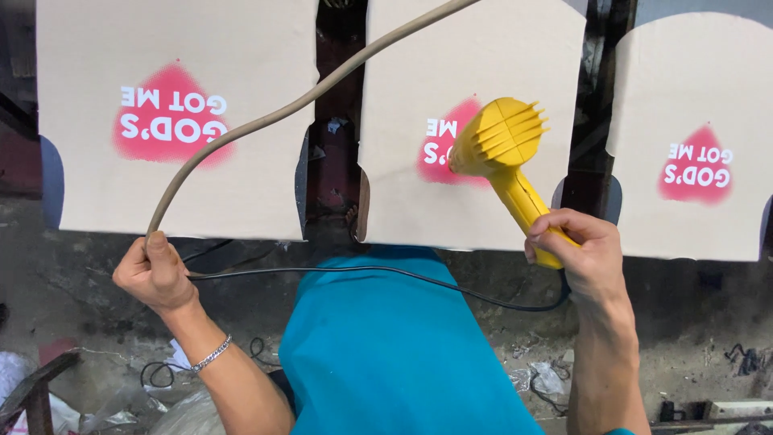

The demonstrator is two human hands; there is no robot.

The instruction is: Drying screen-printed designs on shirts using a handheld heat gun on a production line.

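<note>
My right hand (581, 251) grips the handle of a yellow heat gun (506, 153), whose head is pressed toward the pink printed mark on the middle beige cardboard panel (471, 56). A thin black cord (386, 272) runs from the gun's handle across to my left hand (153, 272). That hand is closed on the black cord and on a thick tan hose (266, 121), which rises diagonally up and to the right over the panels. A silver bracelet sits on my left wrist.
Two more beige panels with pink marks hang at the left (177, 48) and right (696, 89), with dark gaps between them. My teal shirt (394, 354) fills the lower middle. The grey floor below holds scraps, plastic wrap (185, 411) and loose cables.
</note>
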